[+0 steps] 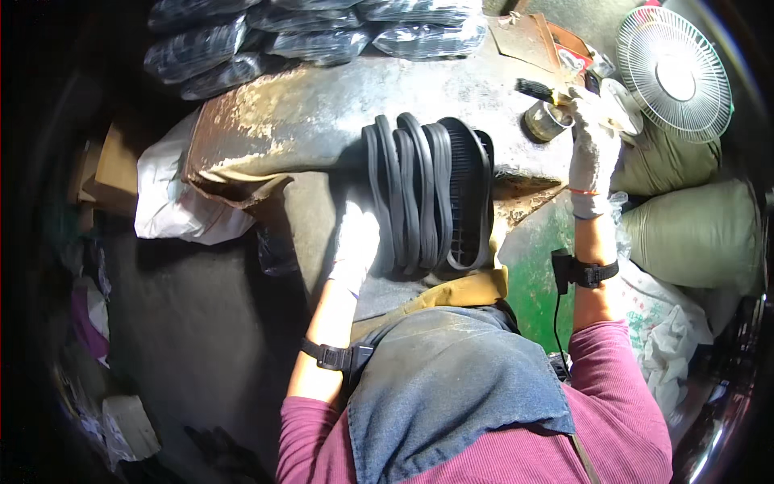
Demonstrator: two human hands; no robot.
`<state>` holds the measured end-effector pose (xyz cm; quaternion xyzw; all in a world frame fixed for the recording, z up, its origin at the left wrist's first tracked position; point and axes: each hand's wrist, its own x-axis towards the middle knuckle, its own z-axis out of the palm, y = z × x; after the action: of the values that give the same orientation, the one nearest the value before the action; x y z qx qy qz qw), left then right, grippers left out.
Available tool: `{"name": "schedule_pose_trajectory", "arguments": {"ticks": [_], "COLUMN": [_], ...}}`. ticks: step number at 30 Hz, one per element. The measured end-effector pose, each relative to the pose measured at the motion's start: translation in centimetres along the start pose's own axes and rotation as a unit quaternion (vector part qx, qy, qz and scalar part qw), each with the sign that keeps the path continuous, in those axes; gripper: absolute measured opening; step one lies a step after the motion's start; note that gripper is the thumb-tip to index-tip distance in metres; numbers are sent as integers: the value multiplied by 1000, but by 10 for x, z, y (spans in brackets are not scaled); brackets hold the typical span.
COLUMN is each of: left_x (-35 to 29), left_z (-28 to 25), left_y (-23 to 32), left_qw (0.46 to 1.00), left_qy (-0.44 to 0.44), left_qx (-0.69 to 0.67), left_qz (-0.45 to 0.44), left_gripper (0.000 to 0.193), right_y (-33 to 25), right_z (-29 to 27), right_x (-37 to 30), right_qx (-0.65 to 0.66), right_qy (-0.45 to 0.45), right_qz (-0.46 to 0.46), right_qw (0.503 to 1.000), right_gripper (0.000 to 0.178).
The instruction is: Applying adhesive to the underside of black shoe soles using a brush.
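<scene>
Several black shoe soles [407, 194] stand on edge in a row above my lap, leaning together at the near edge of the worktable. The rightmost one shows its ribbed, hollow inner face. My left hand [356, 240], in a white glove, grips the row from its left side; glare and the soles hide part of the fingers. At the right of the table, my gloved right hand [592, 141] is closed on a brush [535, 90] with dark bristles. The bristles point left, just above a small, stained metal cup [547, 123].
Clear-wrapped dark bundles [310, 44] are stacked along the table's far edge. A white fan guard [676, 73] rises at the far right, above stuffed green sacks [689, 234]. A white sack [181, 189] and a cardboard box [117, 169] lie to the left of the worn table [322, 105].
</scene>
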<state>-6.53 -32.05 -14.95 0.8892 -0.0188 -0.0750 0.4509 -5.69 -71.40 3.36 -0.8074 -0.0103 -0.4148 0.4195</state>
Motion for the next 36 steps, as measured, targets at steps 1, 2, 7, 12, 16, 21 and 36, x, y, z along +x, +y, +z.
{"name": "schedule_pose_trajectory", "arguments": {"ticks": [1, 2, 7, 12, 16, 21, 36], "left_x": [0, -1, -3, -38, -35, -12, -60], "left_z": [8, 15, 23, -55, -116, -188, -101], "left_y": [-23, -50, -28, 4, 50, 75, -35], "left_qw": [997, 987, 789, 881, 940, 937, 952], "left_qy": [4, 3, -69, 28, 62, 164, 238], "left_qx": [-80, -163, -588, -450, -334, 142, 192], "left_qz": [4, 8, -163, -146, -21, 273, -33], "left_gripper": [50, 43, 47, 47, 37, 29, 57], "right_y": [14, 24, 79, 81, 90, 124, 175], "right_z": [-16, -27, -60, -35, -28, -22, -54], "right_x": [4, 7, 15, 30, 37, 41, 6], "right_qx": [-122, -42, -428, -283, -348, -410, -66], "right_qy": [5, 3, -36, -65, -124, -134, 42], "right_qz": [-63, 6, -223, 65, -8, 107, 124], "right_qw": [991, 999, 875, 955, 929, 896, 989], "right_gripper": [24, 24, 27, 23, 21, 30, 35]}}
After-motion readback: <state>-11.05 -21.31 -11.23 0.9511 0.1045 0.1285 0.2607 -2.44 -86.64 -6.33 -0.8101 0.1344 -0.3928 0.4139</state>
